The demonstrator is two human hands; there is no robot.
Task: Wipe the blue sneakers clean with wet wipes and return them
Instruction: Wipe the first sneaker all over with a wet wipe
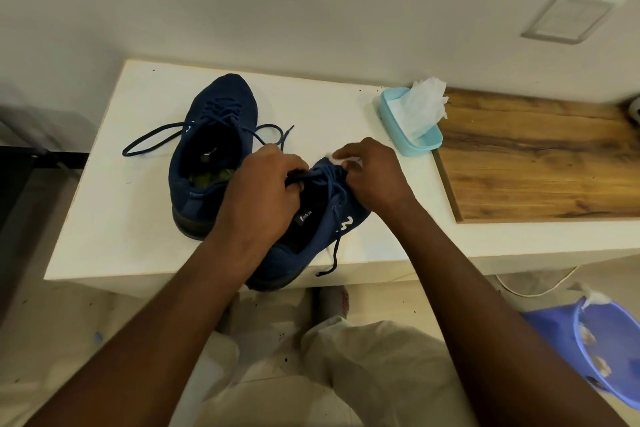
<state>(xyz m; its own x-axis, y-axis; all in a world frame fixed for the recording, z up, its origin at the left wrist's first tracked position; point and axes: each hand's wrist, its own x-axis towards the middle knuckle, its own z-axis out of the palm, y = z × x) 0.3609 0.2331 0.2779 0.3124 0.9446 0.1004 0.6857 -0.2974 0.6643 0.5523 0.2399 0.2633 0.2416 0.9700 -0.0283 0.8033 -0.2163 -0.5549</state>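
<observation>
Two dark blue sneakers lie on a white table (104, 218). The far sneaker (211, 135) stands upright at the left with its laces loose. The near sneaker (322, 229) lies tilted at the table's front edge, its heel hanging over. My left hand (266, 191) grips this near sneaker at the tongue and laces. My right hand (374, 177) presses a small white wet wipe (341, 159) against the toe end of the same shoe. Most of the wipe is hidden under my fingers.
A light blue wipes box (420, 146) with a white wipe sticking up stands at the right of the table. A wooden board (536, 163) lies beyond it. A blue bin (609, 354) with used wipes sits on the floor at lower right. The wall is close behind.
</observation>
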